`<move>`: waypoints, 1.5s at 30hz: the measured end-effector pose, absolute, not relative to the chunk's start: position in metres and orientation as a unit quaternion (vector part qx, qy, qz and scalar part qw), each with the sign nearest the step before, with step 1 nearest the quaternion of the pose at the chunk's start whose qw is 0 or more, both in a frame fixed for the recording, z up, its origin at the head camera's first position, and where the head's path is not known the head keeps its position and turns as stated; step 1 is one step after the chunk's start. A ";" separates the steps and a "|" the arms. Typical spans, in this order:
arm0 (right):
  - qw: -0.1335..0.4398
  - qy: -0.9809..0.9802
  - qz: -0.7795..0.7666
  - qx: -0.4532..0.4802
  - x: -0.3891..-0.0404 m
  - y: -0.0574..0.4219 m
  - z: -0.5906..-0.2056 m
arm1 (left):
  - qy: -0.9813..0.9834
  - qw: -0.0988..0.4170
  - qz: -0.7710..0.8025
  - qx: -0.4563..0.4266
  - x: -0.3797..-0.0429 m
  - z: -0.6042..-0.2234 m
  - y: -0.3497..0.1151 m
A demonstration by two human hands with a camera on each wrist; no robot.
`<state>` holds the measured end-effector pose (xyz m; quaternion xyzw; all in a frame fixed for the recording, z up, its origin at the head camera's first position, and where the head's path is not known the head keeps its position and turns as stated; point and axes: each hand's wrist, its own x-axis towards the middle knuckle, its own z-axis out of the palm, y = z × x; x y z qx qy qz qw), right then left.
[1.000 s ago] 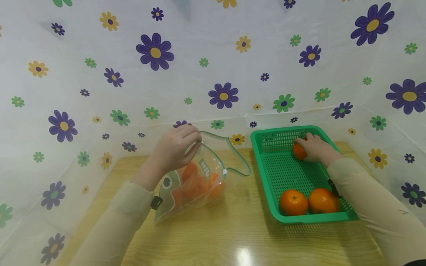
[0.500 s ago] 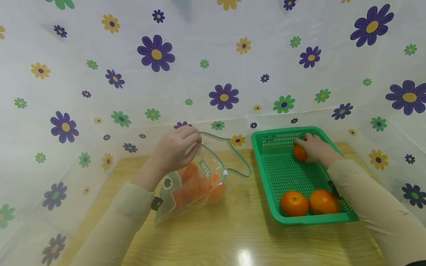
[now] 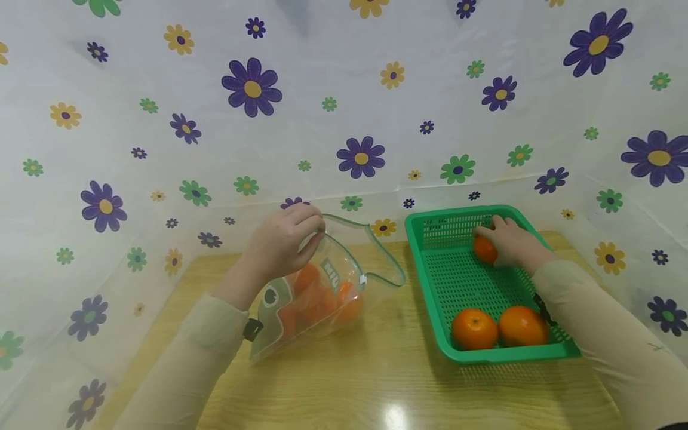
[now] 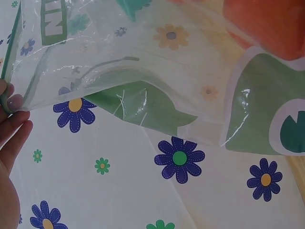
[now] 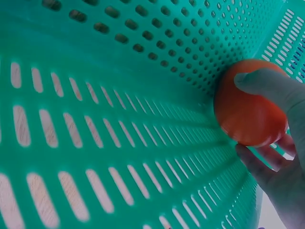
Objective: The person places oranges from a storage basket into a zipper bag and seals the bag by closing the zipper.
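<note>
My left hand [image 3: 287, 242] pinches the upper rim of a clear zip bag [image 3: 344, 254], which leans on the table with its mouth gaping to the right. Several oranges [image 3: 309, 298] show through the plastic. In the left wrist view, my fingers hold the bag's green-edged rim [image 4: 10, 57]. At the far right of a green basket [image 3: 424, 280], my right hand [image 3: 510, 242] grips an orange [image 3: 484, 249]. The right wrist view has thumb and fingers round that orange [image 5: 248, 107], close to the basket's wall. Two more oranges [image 3: 475, 329] lie at the basket's near end.
A wooden table [image 3: 387, 376] bears the bag on the left and the basket on the right. Behind and at both sides hangs a white flower-printed sheet [image 3: 301, 131]. The slider [image 3: 362, 279] sits on the bag's zip edge.
Almost nothing differs. The head view has shifted very slightly, while both hands keep their places on the bag and the orange.
</note>
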<state>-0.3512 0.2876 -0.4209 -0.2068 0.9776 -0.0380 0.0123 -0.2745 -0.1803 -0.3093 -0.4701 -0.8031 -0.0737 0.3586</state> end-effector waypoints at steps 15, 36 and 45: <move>-0.012 0.968 -0.042 -0.246 -0.353 0.283 -0.417 | -0.805 0.355 -0.073 -0.470 -0.275 -0.308 -0.180; -0.018 0.957 -0.011 -0.290 -0.344 0.262 -0.402 | -0.808 0.349 -0.070 -0.469 -0.276 -0.309 -0.179; -0.019 0.949 0.002 -0.314 -0.334 0.243 -0.389 | -0.808 0.351 -0.074 -0.468 -0.275 -0.311 -0.179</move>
